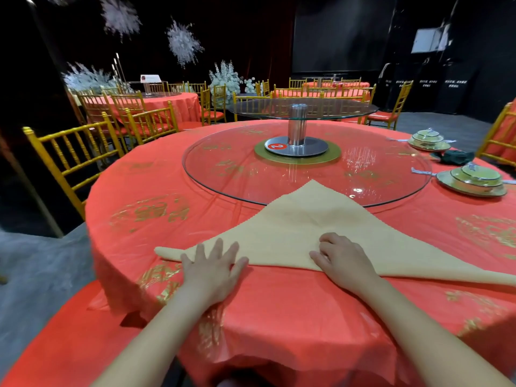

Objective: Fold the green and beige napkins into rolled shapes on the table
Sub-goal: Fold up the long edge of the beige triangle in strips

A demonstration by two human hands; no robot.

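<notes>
A beige napkin (312, 227), folded into a wide triangle, lies on the red tablecloth (293, 317) near the table's front edge, its tip reaching onto the glass turntable. My left hand (213, 270) lies flat with spread fingers on the napkin's folded lower edge at the left. My right hand (344, 256) rests on the same edge near the middle, fingers bent with the tips pressing into the cloth. A dark green napkin (453, 157) sits crumpled at the far right between two plate settings.
A glass turntable (223, 174) with a chrome post (297, 129) fills the table's centre. Two stacked green dish settings (428, 141) (474, 181) stand at the right. Gold chairs (75, 157) ring the table, with more red tables behind.
</notes>
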